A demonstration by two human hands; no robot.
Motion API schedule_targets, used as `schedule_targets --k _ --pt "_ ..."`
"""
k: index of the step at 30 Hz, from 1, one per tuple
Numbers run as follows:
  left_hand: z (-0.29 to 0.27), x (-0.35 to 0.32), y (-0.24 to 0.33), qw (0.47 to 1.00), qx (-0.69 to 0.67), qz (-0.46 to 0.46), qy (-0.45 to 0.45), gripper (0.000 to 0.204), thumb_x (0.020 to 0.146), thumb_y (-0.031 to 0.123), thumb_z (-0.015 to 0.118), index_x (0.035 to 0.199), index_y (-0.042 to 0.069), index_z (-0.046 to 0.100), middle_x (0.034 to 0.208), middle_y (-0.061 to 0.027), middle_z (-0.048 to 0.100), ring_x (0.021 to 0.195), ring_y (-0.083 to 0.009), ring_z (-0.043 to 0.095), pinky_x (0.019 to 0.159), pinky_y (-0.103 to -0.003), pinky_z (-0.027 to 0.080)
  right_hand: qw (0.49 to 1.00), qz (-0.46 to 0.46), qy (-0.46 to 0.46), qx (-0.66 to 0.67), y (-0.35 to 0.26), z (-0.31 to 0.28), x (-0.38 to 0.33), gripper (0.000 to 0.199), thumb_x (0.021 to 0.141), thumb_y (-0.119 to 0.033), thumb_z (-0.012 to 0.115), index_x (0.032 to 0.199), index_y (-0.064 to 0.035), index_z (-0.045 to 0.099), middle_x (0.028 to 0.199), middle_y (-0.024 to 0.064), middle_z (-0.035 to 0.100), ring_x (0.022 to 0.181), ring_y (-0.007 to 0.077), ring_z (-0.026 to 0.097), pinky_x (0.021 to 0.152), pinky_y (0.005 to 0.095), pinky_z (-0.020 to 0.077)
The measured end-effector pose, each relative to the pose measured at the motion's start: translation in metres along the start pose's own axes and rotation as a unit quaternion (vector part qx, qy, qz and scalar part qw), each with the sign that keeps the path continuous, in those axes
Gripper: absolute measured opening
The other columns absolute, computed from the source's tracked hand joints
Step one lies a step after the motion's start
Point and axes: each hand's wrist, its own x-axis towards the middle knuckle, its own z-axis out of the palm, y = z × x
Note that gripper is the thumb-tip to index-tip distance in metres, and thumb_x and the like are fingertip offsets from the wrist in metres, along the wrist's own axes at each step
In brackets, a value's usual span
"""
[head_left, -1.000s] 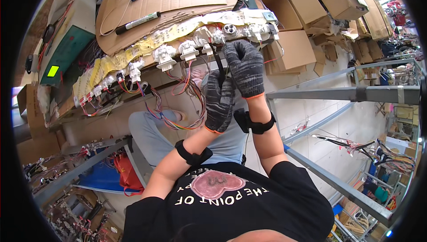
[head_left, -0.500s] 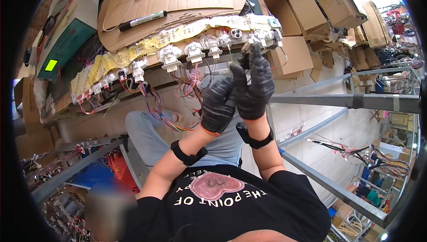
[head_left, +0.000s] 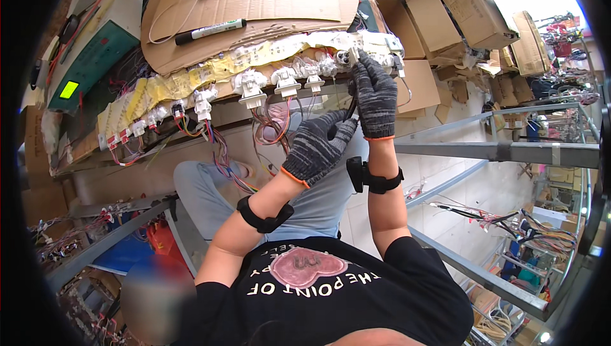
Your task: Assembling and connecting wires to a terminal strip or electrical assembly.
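Note:
My right hand (head_left: 375, 94), in a dark grey knitted glove, reaches up to the strip of connectors. Its closed fingertips hold a small pale connector (head_left: 354, 58) beside a round metal-and-black socket (head_left: 344, 58). Below it my left hand (head_left: 320, 147), gloved alike, is closed, its fingertips pinching a dark cable (head_left: 351, 105) that hangs from the right hand. White connector housings (head_left: 252, 89) with coloured wires line the front of the strip. Yellowed paper labels (head_left: 219, 64) cover its top. What lies under the right palm is hidden.
A cardboard sheet (head_left: 280, 3) behind the strip carries a black-and-white marker (head_left: 210, 31). At the left stands a green tester (head_left: 89, 69) with a lit display. Cardboard boxes (head_left: 439, 18) stack at the back right. A metal frame rail (head_left: 484, 150) runs beside my right arm.
Both hands have separated slightly; the left is lower. The right fingertips have come up to the strip next to the round socket. The whole view has shifted a little.

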Motion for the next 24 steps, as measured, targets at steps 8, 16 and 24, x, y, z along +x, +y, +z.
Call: schedule_targets --k 8,16,24 --pt "-0.003 0.003 -0.015 0.991 0.12 0.058 -0.02 0.02 0.081 0.019 0.052 0.089 0.003 0.062 0.076 -0.0204 0.061 0.072 -0.0392 0.058 0.064 -0.045 0.045 0.714 -0.325 -0.007 -0.62 -0.034 0.019 0.004 0.038 0.077 -0.004 0.051 0.113 0.0053 0.052 0.084 0.0178 0.059 0.074 0.0267 0.059 0.062 0.0378 0.0459" --pt "-0.095 -0.1 -0.051 0.949 -0.236 -0.123 0.166 0.028 0.089 0.03 0.053 0.084 0.005 0.065 0.07 -0.003 0.062 0.055 -0.0126 0.056 0.051 -0.026 0.045 0.71 -0.289 0.007 -0.642 0.004 -0.001 0.032 0.032 0.083 -0.024 0.048 0.106 -0.0047 0.058 0.088 0.0135 0.062 0.076 0.0323 0.06 0.068 0.0471 0.0457" --pt "-0.246 -0.14 -0.175 0.775 -0.29 -0.195 0.527 0.024 0.09 0.035 0.048 0.098 0.015 0.06 0.062 0.0005 0.055 0.043 -0.0092 0.045 0.037 -0.025 0.036 0.729 -0.239 0.006 -0.641 -0.013 0.019 0.024 0.023 0.086 -0.014 0.047 0.102 -0.0033 0.06 0.093 0.0168 0.062 0.086 0.0321 0.059 0.078 0.04 0.0468"
